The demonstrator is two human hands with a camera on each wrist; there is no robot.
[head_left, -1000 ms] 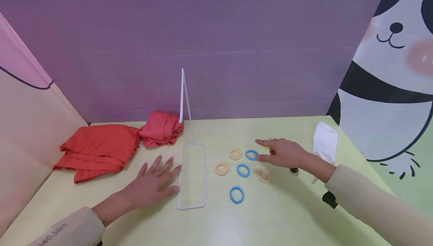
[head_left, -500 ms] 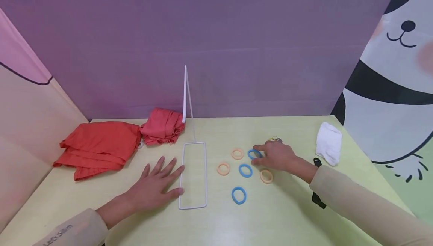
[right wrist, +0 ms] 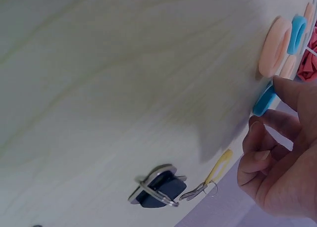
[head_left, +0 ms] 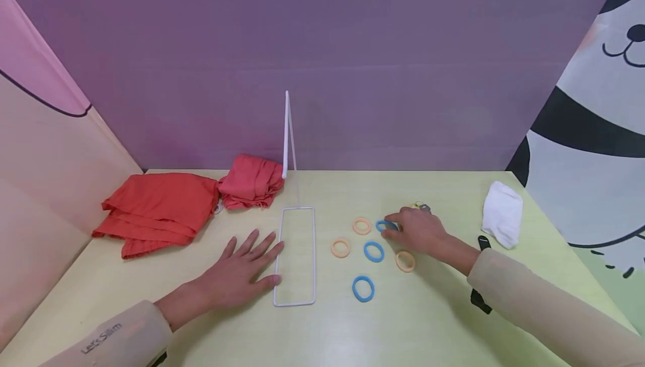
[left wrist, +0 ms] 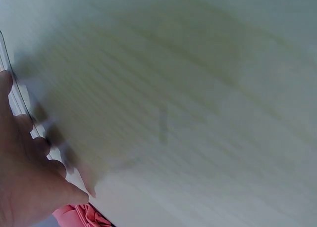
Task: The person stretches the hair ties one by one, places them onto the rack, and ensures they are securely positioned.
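My right hand [head_left: 417, 231] pinches a blue ring [head_left: 386, 226] on the table between thumb and index finger. The same blue ring [right wrist: 265, 99] shows between those fingertips in the right wrist view, its other fingers curled in. Nearby lie two more blue rings [head_left: 374, 251] and three peach rings [head_left: 361, 226]. My left hand [head_left: 241, 272] lies with fingers spread, its fingertips at the left side of the base of a white wire stand [head_left: 314, 255]. The stand's upright rises at the back. In the left wrist view, part of my left hand [left wrist: 25, 172] shows at the lower left edge.
Two folded red cloths, a larger one [head_left: 163, 210] and a smaller one [head_left: 252, 182], lie at the back left. A white cloth [head_left: 503, 214] lies on the right. Behind my right hand are keys with a yellow tag [right wrist: 219, 165] and a black piece with metal rings [right wrist: 166, 187].
My right hand has come down with fingers drawn in, and thumb and index finger have closed on the blue ring. My left hand keeps its place at the stand. The head view has shifted slightly.
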